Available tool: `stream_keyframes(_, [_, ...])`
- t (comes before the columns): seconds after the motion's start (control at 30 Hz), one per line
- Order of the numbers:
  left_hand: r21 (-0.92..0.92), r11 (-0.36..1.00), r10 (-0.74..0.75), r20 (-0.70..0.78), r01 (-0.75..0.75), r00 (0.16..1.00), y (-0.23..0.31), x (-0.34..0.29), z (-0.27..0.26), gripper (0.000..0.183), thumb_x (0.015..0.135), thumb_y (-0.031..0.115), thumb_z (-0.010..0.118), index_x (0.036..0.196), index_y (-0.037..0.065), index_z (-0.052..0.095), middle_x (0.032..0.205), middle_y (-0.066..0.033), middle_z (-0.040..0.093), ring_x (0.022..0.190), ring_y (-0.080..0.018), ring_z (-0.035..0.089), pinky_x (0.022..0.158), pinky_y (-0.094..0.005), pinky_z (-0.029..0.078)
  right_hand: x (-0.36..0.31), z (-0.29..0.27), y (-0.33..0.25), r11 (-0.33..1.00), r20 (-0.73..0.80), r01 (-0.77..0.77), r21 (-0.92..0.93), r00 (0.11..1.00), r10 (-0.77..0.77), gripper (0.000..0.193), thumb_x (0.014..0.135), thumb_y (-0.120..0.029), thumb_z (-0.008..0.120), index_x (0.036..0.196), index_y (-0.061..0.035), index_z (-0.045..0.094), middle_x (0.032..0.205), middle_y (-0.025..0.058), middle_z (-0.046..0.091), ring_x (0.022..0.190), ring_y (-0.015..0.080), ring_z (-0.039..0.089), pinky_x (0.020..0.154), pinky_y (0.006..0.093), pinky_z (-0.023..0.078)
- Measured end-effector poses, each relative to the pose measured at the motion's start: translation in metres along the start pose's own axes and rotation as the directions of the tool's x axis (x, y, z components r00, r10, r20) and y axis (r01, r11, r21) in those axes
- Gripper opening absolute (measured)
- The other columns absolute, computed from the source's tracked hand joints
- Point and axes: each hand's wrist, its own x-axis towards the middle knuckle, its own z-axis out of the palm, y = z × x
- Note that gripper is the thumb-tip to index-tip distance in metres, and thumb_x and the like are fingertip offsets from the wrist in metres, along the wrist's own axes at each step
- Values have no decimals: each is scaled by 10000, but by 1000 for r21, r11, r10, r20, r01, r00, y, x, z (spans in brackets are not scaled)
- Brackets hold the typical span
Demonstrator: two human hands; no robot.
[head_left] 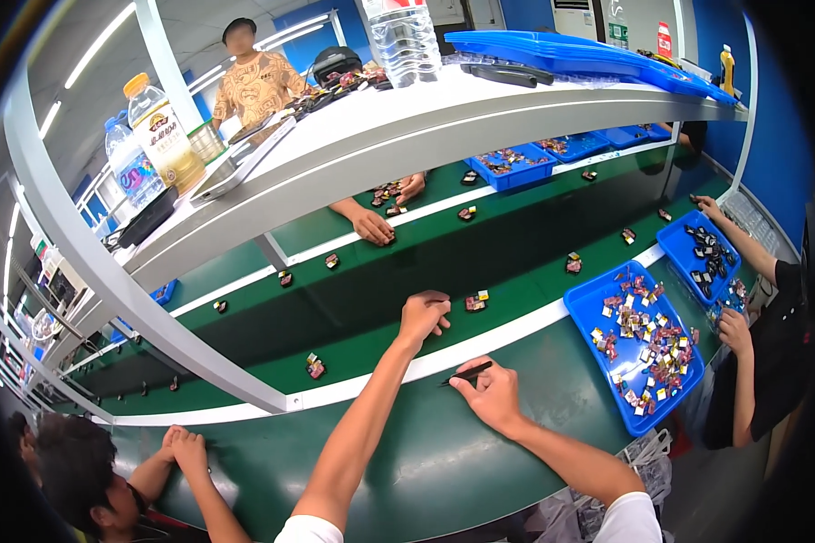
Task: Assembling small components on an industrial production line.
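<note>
Gripping a slim black pen-like tool (473, 371) between thumb and fingers, the right hand (491, 396) sits low over the near green desk (552, 403), the tool's dark tip pointing left. The left hand (423, 317) reaches over the green belt (525, 303) beyond the white strip (516, 329), its fingers curled inward; whether they pinch anything, I cannot tell. Just to the right of those fingers, apart from them, a small dark-red and black part (476, 300) with white and yellow patches lies on the belt.

The tool looks light, stiff and probably smooth, so a three-finger hold along the barrel, clear of the tip, should steady it. The part seems light too, likely rigid in its dark body, while the pale patches may be thin tabs or labels that crease or peel under pressure. Taking it by the opposite sides of the body, with a gentle fingertip pinch, seems safest; pressing down hard could make it skid on the belt.

On the right, a blue tray (614, 369) holds a loose heap of similar pieces (661, 348), some overlapping, so their pale patches could catch on one another.
</note>
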Motion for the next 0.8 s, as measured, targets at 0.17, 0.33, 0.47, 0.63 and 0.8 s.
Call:
stream_keyframes(0.17, [171, 985, 2, 121, -23, 993, -3, 31, 17, 249, 854, 142, 765, 1048, -11, 734, 716, -57, 682, 589, -129, 662, 459, -288, 499, 0, -1, 1, 1000, 18, 3, -24, 1000, -2, 201, 792, -139, 850, 910, -65, 704, 546, 14, 565, 425, 101, 437, 456, 288, 367])
stream_keyframes(0.33, [436, 896, 51, 87, -84, 995, -5, 39, 31, 270, 812, 196, 827, 988, 8, 747, 689, -39, 648, 613, -103, 587, 522, -294, 471, 4, -4, 4, 999, 15, 0, -51, 1000, 1, 196, 794, -139, 848, 911, -72, 706, 531, 13, 543, 419, 112, 430, 453, 294, 364])
stream_keyframes(0.47, [483, 871, 98, 17, -94, 995, -22, 46, 25, 316, 770, 251, 868, 909, 3, 732, 669, -32, 639, 614, -114, 570, 605, -301, 479, 3, -1, 4, 999, 14, 16, -45, 1000, -16, 188, 794, -132, 849, 909, -68, 715, 568, 16, 590, 425, 101, 426, 454, 284, 367])
stream_keyframes(0.63, [336, 931, 158, -14, -145, 987, -37, 37, 7, 231, 854, 134, 790, 918, -44, 657, 680, -66, 664, 585, -126, 616, 577, -291, 492, 2, 8, -4, 1000, 27, 25, 9, 999, -25, 189, 793, -111, 851, 907, -51, 713, 631, 18, 653, 438, 74, 433, 453, 264, 365])
stream_keyframes(0.8, [162, 986, -57, 36, 50, 998, 1, -25, -8, 163, 914, 92, 728, 943, -40, 636, 693, -65, 672, 521, -94, 586, 452, -255, 409, 2, -2, 1, 999, -9, 34, 3, 999, -34, 189, 792, -75, 856, 895, -11, 710, 493, -37, 466, 436, 14, 370, 439, 231, 289])
